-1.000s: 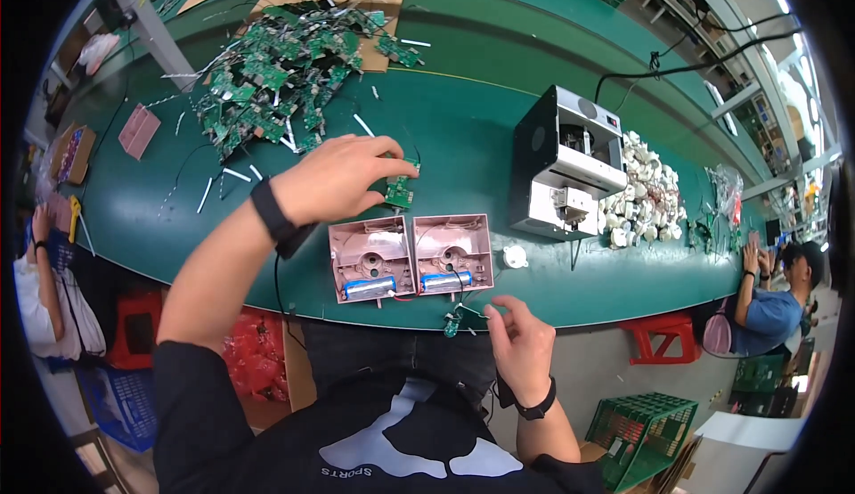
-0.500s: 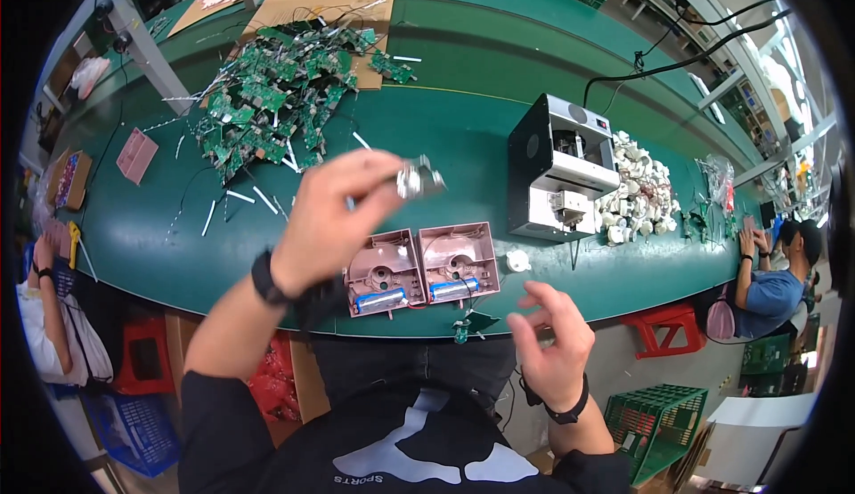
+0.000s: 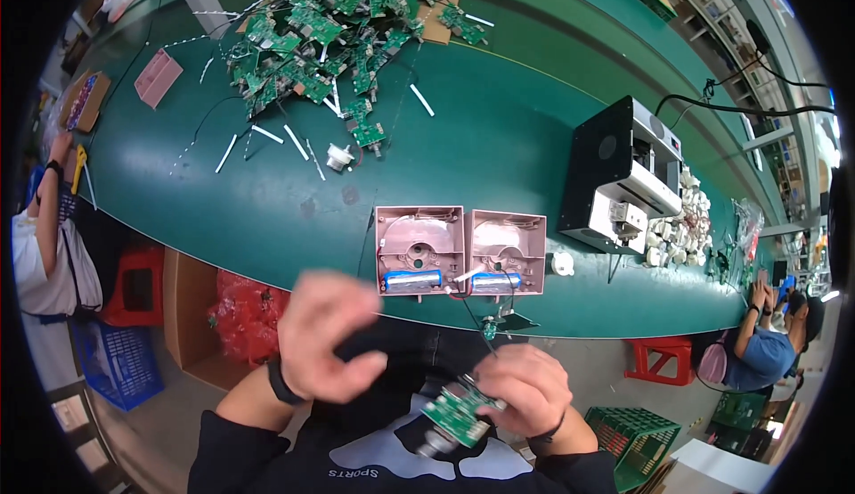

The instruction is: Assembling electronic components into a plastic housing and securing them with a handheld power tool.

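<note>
My right hand point(image 3: 527, 389) is low over my lap, shut on a small green circuit board with a silver motor point(image 3: 456, 416). Just left of it, my left hand point(image 3: 328, 334) hovers blurred, fingers apart and holding nothing. Ahead of both hands, two open pink plastic housings point(image 3: 419, 246) point(image 3: 508, 244) lie side by side at the near edge of the green table point(image 3: 499, 138); each has a blue cylinder cell inside. Wires run from the right housing to a small green board point(image 3: 506, 323) hanging over the table edge.
A heap of green circuit boards point(image 3: 329, 13) with loose wires fills the far left of the table. A black and white machine point(image 3: 623, 178) stands at the right beside white parts point(image 3: 677, 227). A cardboard box with red bags point(image 3: 236, 316) sits below. People work at both ends.
My left hand lifted a board with a motor off the table and came down toward my lap. The board now sits in my right hand, and the left hand is empty.
</note>
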The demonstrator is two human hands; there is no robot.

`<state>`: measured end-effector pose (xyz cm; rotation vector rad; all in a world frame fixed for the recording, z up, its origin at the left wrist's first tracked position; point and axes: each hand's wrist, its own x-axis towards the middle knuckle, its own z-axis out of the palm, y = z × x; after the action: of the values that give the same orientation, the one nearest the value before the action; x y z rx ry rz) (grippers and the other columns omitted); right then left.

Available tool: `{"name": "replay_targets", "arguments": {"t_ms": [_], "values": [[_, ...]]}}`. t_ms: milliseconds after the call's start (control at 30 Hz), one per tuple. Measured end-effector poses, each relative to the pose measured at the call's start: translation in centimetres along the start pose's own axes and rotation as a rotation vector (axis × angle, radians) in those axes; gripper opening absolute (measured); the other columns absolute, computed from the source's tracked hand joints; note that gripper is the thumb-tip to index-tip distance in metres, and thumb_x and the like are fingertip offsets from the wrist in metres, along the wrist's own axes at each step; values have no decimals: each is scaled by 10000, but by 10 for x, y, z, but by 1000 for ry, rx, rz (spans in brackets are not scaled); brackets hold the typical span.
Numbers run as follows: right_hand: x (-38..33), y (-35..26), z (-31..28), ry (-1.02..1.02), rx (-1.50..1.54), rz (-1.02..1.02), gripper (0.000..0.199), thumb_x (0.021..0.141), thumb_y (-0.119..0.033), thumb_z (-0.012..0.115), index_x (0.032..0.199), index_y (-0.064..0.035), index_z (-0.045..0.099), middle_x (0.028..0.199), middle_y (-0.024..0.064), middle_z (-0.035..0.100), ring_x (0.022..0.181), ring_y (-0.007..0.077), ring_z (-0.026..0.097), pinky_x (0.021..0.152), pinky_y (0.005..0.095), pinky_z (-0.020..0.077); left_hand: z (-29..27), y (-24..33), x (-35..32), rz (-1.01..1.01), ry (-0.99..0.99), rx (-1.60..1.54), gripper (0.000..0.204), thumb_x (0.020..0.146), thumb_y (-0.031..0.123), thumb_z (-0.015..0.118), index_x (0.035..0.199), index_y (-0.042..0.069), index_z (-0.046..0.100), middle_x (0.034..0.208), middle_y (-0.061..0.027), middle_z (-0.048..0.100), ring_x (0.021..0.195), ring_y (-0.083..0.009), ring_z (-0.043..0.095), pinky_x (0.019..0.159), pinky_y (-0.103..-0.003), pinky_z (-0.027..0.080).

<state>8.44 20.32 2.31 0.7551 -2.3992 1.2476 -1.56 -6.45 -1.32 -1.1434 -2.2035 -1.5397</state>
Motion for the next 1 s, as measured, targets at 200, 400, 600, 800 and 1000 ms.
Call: {"name": "replay_targets", "arguments": {"t_ms": [200, 400, 600, 800, 1000], "values": [[-1, -9, -1, -3, 175, -36, 256, 868, -220, 803, 912, 5, 691, 946, 140, 714, 850, 321, 746, 763, 406, 612, 8, -36, 23, -261, -184, 85, 1165, 642, 346, 968, 1582, 23, 361, 1525, -241, 424, 1417, -438, 439, 1145, -501, 417], [1, -2, 25, 70, 127, -98, 237, 898, -199, 767, 942, 20, 686, 947, 143, 712, 858, 318, 748, 774, 411, 618, 27, -48, 33, -177, -341, 199, 1156, 624, 245, 968, 1594, 74, 362, 1517, -234, 416, 1399, -450, 447, 1149, -493, 418], [3, 6, 27, 109, 78, -250, 271, 836, -129, 821, 984, 56, 689, 957, 183, 705, 794, 308, 720, 747, 388, 619, 31, -50, 34, -74, -257, 187, 1099, 615, 173, 948, 1566, 82, 404, 1450, -213, 465, 1325, -437, 506, 1090, -499, 463], [-2, 4, 34, 192, -43, -418, 217, 825, -55, 774, 993, 55, 691, 924, 170, 702, 780, 292, 719, 741, 379, 623, 26, -37, 28, -81, -193, 210, 1070, 606, 168, 946, 1538, 65, 431, 1420, -208, 490, 1287, -437, 533, 1063, -509, 480], [0, 6, 36, 204, -58, -463, 194, 827, -35, 745, 991, 55, 691, 914, 165, 701, 770, 283, 718, 740, 379, 623, 22, -30, 25, -58, -232, 230, 1139, 625, 252, 977, 1566, 47, 369, 1456, -247, 488, 1308, -440, 541, 1072, -512, 479]]}}
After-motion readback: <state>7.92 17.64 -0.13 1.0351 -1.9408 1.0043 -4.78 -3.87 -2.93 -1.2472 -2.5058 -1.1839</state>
